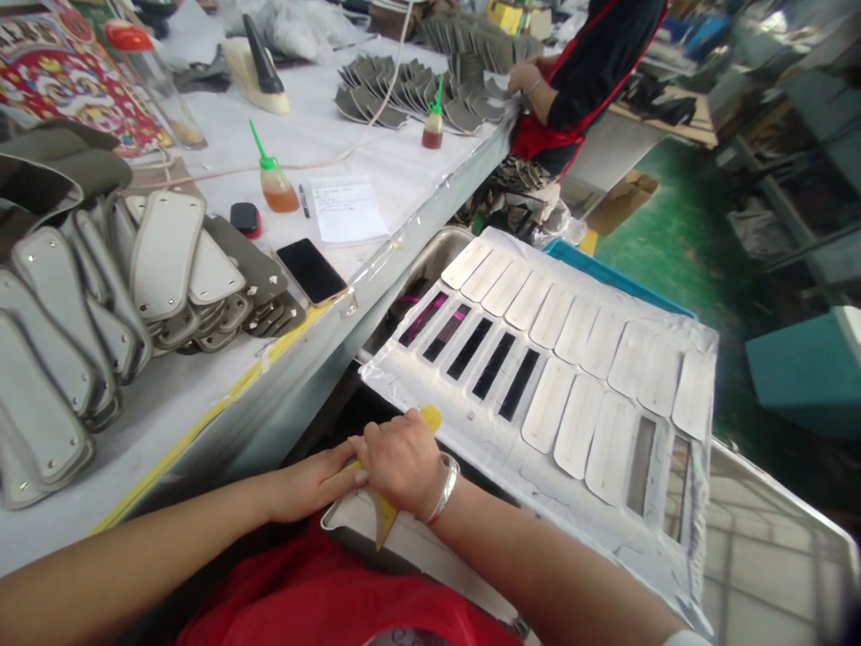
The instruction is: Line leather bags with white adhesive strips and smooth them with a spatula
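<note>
My right hand [404,462], with a silver bangle at its wrist, is closed around a yellow tool [386,525]. The tool's rounded end pokes out above the fist and its flared, pointed part shows below. My left hand [313,484] meets it from the left, fingers pressed together by the yellow edge; what they grip is hidden. Under both hands, against my red clothing, lies a pale piece with a curled edge [417,543]. To the right a white slotted board [471,413] carries rows of pale rounded strips [548,404]; some slots are uncovered.
On the table at left are stacked grey panels with metal studs [168,256], a phone [310,269], a green-tipped bottle [277,187], a paper sheet [346,211] and a brush [259,76]. A co-worker's arm [571,94] reaches over the far edge near dark curved pieces [390,85].
</note>
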A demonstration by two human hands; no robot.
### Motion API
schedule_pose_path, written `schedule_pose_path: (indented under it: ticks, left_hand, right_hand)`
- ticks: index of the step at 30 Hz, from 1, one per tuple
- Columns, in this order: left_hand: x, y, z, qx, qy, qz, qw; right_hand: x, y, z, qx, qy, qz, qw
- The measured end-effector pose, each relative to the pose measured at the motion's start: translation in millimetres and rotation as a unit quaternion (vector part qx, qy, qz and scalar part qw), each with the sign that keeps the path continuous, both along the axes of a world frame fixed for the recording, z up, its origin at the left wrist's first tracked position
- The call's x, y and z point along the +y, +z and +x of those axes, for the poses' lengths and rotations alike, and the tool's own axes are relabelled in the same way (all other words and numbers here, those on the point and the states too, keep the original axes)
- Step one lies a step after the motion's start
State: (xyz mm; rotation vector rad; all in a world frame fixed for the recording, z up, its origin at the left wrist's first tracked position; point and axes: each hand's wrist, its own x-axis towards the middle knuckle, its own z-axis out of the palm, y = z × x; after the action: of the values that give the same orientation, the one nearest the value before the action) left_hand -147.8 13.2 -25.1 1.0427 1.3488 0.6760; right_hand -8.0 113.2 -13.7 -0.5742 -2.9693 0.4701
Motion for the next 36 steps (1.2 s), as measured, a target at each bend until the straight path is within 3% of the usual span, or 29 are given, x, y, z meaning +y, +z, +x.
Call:
schedule_pose_path:
  ticks: [7, 13, 15, 18, 21, 26, 28, 32, 36]
  left_hand:
    - [12, 1.7, 0, 0.010, -0.043, 0.067, 0.997]
    - [2, -1.8, -4, -0.012, -0.040, 0.061, 0.997]
    - [-4, -2.2, -10, -0.015, -0.034, 0.032, 0.999]
    - [-17, 1.3, -23, 0.000, 0.005, 0.018, 1.000]
    - [-37, 8.8, -32, 0.008, 0.062, 0.004, 0.998]
    - [-62, 19.0, -19, -0.193, 0.097, -0.098, 0.971]
    - [-63, 20.5, -8, -0.245, 0.096, -0.120, 0.957]
    - [-56, 20.3, 5, -0.303, 0.103, -0.129, 0.939]
    - [-54, 16.8, 5, -0.369, 0.100, -0.108, 0.918]
  right_hand:
    - [-10, 1.7, 13, -0.042, -0.075, -0.007, 0.996]
    - [-18, 17.2, 13, -0.073, -0.025, 0.028, 0.997]
    - [-19, 27.9, 24, -0.092, -0.078, 0.041, 0.992]
    - [-20, 49.7, 56, -0.143, -0.245, 0.024, 0.959]
    - [-32, 75.5, 96, -0.161, -0.343, -0.090, 0.921]
    - [-83, 100.4, 125, -0.010, -0.297, -0.412, 0.862]
    - [-108, 96.9, 119, 0.049, -0.316, -0.430, 0.844]
    - [-147, 73.8, 96, 0.081, -0.372, -0.358, 0.853]
    - [-166, 46.4, 67, 0.162, -0.371, -0.448, 0.797]
